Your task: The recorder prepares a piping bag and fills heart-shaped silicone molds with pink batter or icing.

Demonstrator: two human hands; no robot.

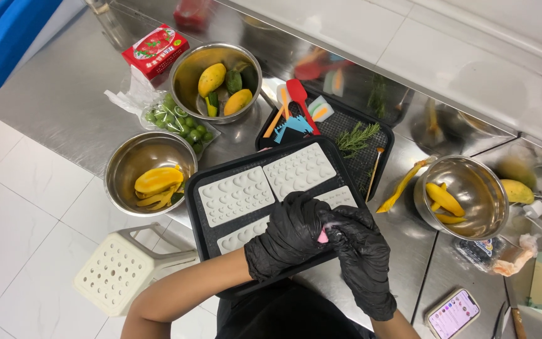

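Both my hands wear black gloves and meet over the near part of a black tray (201,207). My left hand (286,235) and my right hand (362,254) pinch a small pink object (323,236) between them; what it is I cannot tell. Several white silicone moulds lie on the tray, such as the mould (236,196) at the left and the mould (300,169) behind it. My hands cover part of the nearest moulds.
Steel bowls stand around: a bowl (148,172) with mango peel at left, a bowl (221,81) with mangoes and avocado behind, a bowl (472,198) with mango slices at right. Green grapes (180,122) in a bag, a red carton (155,50), a second tray (346,125) with spatulas and rosemary, a phone (453,312), a white stool (127,270).
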